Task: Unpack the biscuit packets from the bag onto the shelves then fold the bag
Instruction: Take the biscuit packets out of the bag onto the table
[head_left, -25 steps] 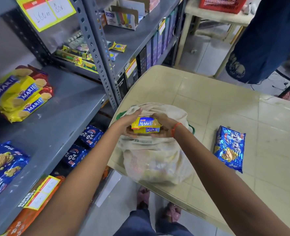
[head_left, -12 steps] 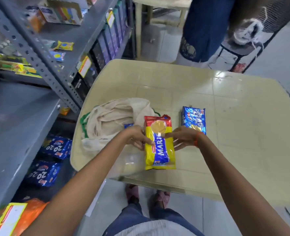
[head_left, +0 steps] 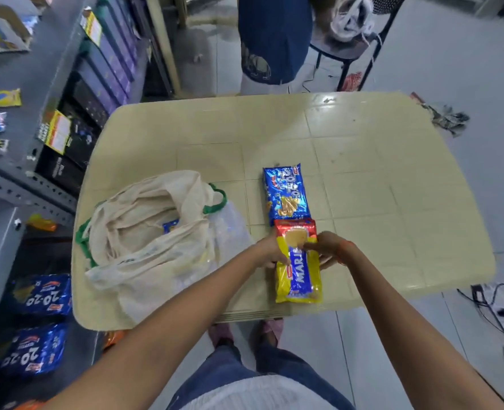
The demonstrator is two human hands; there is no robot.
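Note:
A yellow Marie biscuit packet (head_left: 299, 270) lies lengthwise on the beige table (head_left: 363, 179), its red end touching a blue 20-20 packet (head_left: 286, 192) just beyond it. My left hand (head_left: 270, 251) holds the Marie packet's left edge and my right hand (head_left: 329, 250) grips its right side near the top. The cream cloth bag (head_left: 150, 229) with green handles slumps open on the table's left, and a bit of blue packet (head_left: 170, 226) shows inside it.
Grey metal shelves (head_left: 23, 184) stand along the left with blue 20-20 packets (head_left: 42, 294) on a lower level and dark boxes higher up. Another person (head_left: 274, 39) stands beyond the table beside a stool (head_left: 348, 48). Cables lie on the floor at right.
The Marie packet came out of the bag and moved right across the table. It now lies right behind the blue 20-20 packet, both hands still on it.

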